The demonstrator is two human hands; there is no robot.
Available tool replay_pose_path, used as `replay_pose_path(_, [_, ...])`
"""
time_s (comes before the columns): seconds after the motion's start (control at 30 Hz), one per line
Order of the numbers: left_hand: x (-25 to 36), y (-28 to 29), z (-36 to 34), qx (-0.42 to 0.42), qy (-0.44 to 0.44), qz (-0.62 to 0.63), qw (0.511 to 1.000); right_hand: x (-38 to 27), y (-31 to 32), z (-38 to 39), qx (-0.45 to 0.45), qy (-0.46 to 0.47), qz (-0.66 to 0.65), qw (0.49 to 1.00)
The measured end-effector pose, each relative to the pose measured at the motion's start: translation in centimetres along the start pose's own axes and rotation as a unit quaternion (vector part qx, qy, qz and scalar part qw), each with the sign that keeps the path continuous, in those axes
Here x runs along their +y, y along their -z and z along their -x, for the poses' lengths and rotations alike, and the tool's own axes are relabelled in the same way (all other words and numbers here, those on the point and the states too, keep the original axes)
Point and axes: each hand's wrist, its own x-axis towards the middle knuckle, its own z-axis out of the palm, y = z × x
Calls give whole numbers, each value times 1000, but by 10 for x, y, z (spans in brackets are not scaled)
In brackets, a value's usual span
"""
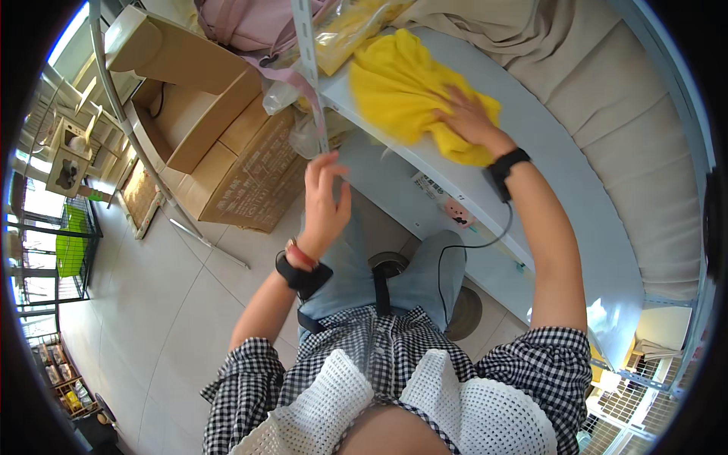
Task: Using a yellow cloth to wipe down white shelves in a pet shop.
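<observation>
Shelf (595,235): open strip between right forearm (552,235) and beige fabric (644,152)
Post (306,53): obstructs its left corner
Boxes (254,178): crowd farther left

A cloth (390,91) lies on the upper shelf (565,205), under the person's right grip (464,117); a lower shelf (493,282) sits beneath. Fabric (644,159) runs along the upper shelf's far side, behind the cloth. A plastic bag (341,38) lies just beyond the cloth, to its left. Farther left, past the upright post (305,45), cartons (246,174) stand on the floor (186,303), with a backpack (246,26) behind them.
</observation>
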Motion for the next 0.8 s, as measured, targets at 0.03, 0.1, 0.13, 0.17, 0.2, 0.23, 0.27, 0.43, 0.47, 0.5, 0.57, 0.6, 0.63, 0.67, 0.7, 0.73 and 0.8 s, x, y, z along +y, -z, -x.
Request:
replay_pose_path(0.03, [-4, -9, -16, 6, -20, 1, 1000, 41, -3, 22, -13, -64, -4, 998])
replay_pose_path(0.1, [-12, -21, -48, 16, -70, -13, 997, 125, -17, 85, 37, -160, -65, 984])
replay_pose_path(0.13, [-15, -31, -67, 20, -102, -18, 994, 172, -27, 128, 35, -225, -32, 973])
replay_pose_path(0.17, [-24, -37, -85, 27, -100, -19, 994, 202, -33, 173, 70, -249, -82, 962])
replay_pose_path(0.2, [-28, -53, -103, 31, -120, -17, 992, 252, -42, 241, 58, -288, -53, 955])
replay_pose_path(0.23, [-39, -57, -118, 36, -135, -37, 989, 263, -47, 287, 52, -316, -60, 946])
replay_pose_path(0.27, [-49, -58, -133, 45, -130, -43, 990, 268, -56, 332, 38, -345, -59, 936])
replay_pose_path(0.43, [-49, -98, -165, 87, -39, -129, 987, 307, -58, 509, 13, -467, -183, 865])
replay_pose_path(0.47, [-52, -98, -161, 86, -51, -149, 984, 294, -65, 489, 15, -503, -161, 849])
replay_pose_path(0.5, [-55, -87, -159, 83, -46, -158, 983, 269, -73, 458, 14, -533, -142, 834])
replay_pose_path(0.57, [-51, -84, -160, 73, -19, -158, 985, 243, -64, 422, 21, -520, -84, 850])
replay_pose_path(0.6, [-50, -84, -160, 69, -10, -161, 985, 223, -59, 386, 18, -405, -69, 912])
replay_pose_path(0.63, [-48, -82, -161, 72, -6, -161, 984, 199, -49, 345, 13, -290, -53, 955])
replay_pose_path(0.67, [-48, -81, -161, 70, -10, -154, 986, 169, -38, 301, 6, -201, -39, 979])
replay_pose_path(0.7, [-48, -79, -161, 66, -16, -149, 986, 140, -27, 257, 1, -137, -53, 989])
replay_pose_path(0.73, [-49, -78, -159, 65, -15, -152, 986, 111, -17, 212, -7, -72, -70, 995])
replay_pose_path(0.8, [-48, -80, -160, 62, -13, -141, 988, 92, -23, 135, -20, -8, 15, 1000])
